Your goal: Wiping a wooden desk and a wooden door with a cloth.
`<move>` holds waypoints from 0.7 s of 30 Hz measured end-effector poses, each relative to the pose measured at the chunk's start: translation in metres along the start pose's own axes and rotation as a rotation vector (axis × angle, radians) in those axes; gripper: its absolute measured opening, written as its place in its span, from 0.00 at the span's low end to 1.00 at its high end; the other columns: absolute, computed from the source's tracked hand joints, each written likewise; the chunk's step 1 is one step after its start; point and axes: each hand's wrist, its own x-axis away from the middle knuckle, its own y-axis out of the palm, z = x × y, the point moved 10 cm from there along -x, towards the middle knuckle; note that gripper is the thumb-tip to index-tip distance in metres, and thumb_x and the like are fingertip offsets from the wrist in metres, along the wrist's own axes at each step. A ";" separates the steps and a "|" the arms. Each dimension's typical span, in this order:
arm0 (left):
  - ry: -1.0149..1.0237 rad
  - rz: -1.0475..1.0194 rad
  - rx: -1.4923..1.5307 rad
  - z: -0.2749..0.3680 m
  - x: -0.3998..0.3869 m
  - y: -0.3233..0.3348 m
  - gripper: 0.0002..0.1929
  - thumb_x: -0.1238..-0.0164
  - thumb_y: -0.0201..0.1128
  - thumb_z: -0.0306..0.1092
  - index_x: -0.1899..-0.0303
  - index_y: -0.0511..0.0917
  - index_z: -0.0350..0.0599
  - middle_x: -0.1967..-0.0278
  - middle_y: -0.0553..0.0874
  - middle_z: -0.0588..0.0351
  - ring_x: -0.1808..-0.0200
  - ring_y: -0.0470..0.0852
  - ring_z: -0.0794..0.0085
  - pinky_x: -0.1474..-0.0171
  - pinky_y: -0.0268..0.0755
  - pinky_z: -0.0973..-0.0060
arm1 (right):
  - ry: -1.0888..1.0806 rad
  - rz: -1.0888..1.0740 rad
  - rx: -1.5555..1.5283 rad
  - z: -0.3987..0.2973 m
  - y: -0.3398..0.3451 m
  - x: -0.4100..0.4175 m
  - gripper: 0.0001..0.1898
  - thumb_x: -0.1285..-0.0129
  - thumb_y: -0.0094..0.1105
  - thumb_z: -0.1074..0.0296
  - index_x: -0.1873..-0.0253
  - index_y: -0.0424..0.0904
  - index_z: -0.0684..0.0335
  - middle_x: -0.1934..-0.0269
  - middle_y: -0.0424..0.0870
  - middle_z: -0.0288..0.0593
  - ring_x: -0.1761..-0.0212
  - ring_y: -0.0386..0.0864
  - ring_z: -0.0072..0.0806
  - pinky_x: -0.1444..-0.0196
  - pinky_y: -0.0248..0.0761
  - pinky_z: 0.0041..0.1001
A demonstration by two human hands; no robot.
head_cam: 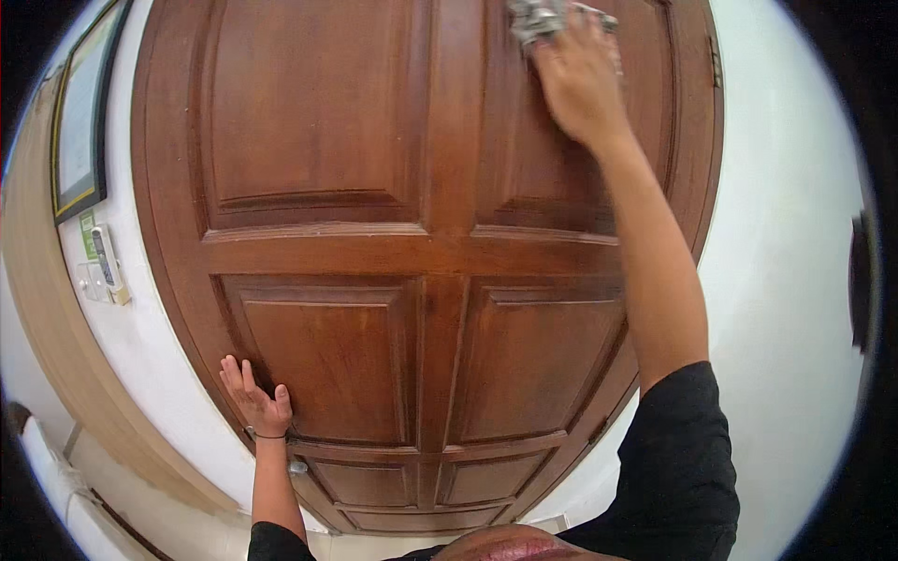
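A brown wooden panel door (449, 256) fills the middle of the view. Raised high, my right hand (581, 77) presses a crumpled grey-and-white cloth (539, 22) to the upper right panel (512, 154); the cloth is slightly blurred. Lower down, my left hand (256, 400) rests with fingers spread against the left edge of the door, beside the middle left panel (326, 365). It holds nothing, and a thin dark band circles its wrist. Just below that wrist is a round metal door knob (298, 468), near my forearm.
On the white wall at left hang a black-framed picture (84, 112) and a remote control (106, 259) in its holder, by a switch plate (91, 282). Hinges (715, 62) line the door's right side. A dark object (857, 284) sits at the far right wall.
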 end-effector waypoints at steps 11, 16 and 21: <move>-0.005 -0.061 0.016 -0.008 0.008 0.002 0.37 0.18 0.46 0.62 0.21 0.56 0.44 0.20 0.59 0.38 0.18 0.56 0.43 0.19 0.45 0.41 | -0.124 -0.333 -0.172 -0.170 -0.017 0.149 0.31 0.27 0.57 0.60 0.20 0.67 0.49 0.16 0.50 0.58 0.14 0.45 0.61 0.17 0.44 0.56; 0.000 -0.075 0.053 -0.003 0.010 0.004 0.36 0.19 0.48 0.60 0.25 0.60 0.39 0.22 0.61 0.34 0.19 0.57 0.40 0.20 0.46 0.39 | -0.005 0.012 -0.052 -0.127 0.009 0.024 0.32 0.24 0.51 0.61 0.17 0.57 0.53 0.18 0.48 0.68 0.18 0.48 0.71 0.18 0.44 0.59; 0.017 -0.094 0.029 -0.013 0.012 0.002 0.37 0.20 0.49 0.61 0.25 0.61 0.37 0.23 0.61 0.32 0.19 0.57 0.39 0.20 0.45 0.38 | -0.053 0.146 0.406 -0.079 0.045 -0.134 0.29 0.21 0.42 0.60 0.21 0.59 0.69 0.19 0.55 0.65 0.17 0.52 0.63 0.18 0.41 0.59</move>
